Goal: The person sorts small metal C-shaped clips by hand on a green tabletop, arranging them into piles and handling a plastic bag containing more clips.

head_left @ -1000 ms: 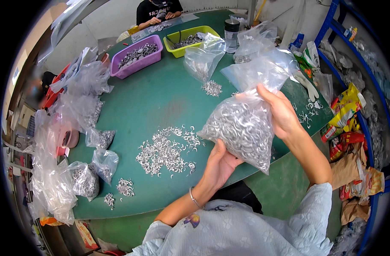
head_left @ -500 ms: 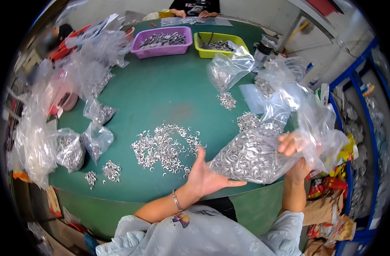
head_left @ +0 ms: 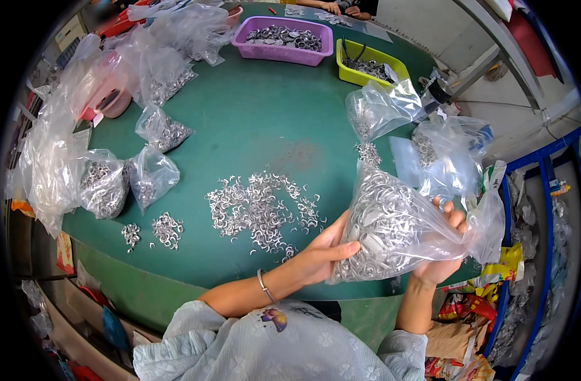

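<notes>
A clear plastic bag (head_left: pixel 392 219) full of small silvery curved metal pieces is held over the near right of the green table, on its side. My left hand (head_left: pixel 322 254) supports its full end, thumb on the near face and the other fingers partly hidden behind. My right hand (head_left: pixel 444 254) grips the gathered neck, with the loose end spreading out to the right. To the left of the bag lies a wide loose pile of metal crescents (head_left: pixel 259 209). Two smaller piles, a crescent heap (head_left: pixel 167 230) and a tiny heap (head_left: pixel 131 235), sit farther left.
Filled clear bags (head_left: pixel 104 184) crowd the left edge, with a pink basket (head_left: pixel 114 103) behind. A purple basin (head_left: pixel 284 56) and a yellow-green basin (head_left: pixel 374 71) of metal parts stand at the far side. More bags (head_left: pixel 433 149) lie right, near blue shelving (head_left: pixel 547 184). Another person's hands (head_left: pixel 338 9) are at the far edge.
My left hand, open beside the bag before, has closed on its full end. The bag has tilted up, and its contents face me more. The whole view has shifted.
</notes>
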Available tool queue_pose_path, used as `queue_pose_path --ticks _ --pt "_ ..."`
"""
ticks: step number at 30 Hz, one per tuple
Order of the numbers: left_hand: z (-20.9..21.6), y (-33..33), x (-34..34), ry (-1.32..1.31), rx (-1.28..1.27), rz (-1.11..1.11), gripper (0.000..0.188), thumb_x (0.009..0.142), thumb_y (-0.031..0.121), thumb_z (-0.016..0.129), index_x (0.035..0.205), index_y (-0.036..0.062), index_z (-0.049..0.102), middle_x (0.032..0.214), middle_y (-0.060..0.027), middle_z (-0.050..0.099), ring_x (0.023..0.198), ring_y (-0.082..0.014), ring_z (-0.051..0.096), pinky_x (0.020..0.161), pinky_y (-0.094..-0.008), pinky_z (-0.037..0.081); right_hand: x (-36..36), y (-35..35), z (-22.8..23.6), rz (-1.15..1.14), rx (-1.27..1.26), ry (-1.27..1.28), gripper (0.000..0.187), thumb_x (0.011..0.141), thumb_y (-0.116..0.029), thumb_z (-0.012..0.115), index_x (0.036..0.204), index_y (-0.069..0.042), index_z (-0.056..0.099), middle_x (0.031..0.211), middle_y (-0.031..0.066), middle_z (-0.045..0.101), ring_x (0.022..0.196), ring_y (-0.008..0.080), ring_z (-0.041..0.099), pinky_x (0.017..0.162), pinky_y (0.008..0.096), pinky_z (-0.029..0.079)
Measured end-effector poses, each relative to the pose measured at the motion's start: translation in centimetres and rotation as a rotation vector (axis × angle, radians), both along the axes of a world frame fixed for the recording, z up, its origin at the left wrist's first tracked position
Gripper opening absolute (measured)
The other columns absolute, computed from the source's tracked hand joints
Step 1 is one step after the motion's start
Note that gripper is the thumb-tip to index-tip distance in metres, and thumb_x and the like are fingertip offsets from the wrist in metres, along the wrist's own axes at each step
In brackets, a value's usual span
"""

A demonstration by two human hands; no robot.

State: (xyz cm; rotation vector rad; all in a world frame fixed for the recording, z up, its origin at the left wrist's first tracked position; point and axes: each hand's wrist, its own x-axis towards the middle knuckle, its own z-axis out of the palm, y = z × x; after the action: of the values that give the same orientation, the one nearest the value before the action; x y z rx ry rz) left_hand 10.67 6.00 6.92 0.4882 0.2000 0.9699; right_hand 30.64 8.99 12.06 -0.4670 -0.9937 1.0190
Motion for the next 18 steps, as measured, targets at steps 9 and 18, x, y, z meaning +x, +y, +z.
queue_pose_path --ticks 9,18 --pt "-0.5 0.1 0.4 0.001 -0.011 0.12 0.107 0.08 0.007 0.077 0.155 0.0029 0.001 0.154 -0.0121 0.027 0.142 -0.0236 0.032 0.117 -0.0387 0.028 0.6 0.0 -2.8 0.167 -0.202 0.09 0.072 0.099 -0.059 0.035 0.141 0.0 0.041 0.136 0.0211 0.05 0.128 0.0368 0.048 0.111 0.0523 0.036" --pt "-0.7 0.1 0.7 0.195 0.177 0.277 0.113 0.08 0.01 0.077 0.155 -0.0005 -0.007 0.157 -0.0122 0.017 0.145 -0.0204 0.021 0.118 -0.0354 0.02 0.1 -0.9 -5.1 0.028 -0.348 -0.077 0.108 0.083 -0.081 0.042 0.152 -0.001 0.019 0.153 0.0244 0.029 0.14 0.0355 0.033 0.113 0.0497 0.034"
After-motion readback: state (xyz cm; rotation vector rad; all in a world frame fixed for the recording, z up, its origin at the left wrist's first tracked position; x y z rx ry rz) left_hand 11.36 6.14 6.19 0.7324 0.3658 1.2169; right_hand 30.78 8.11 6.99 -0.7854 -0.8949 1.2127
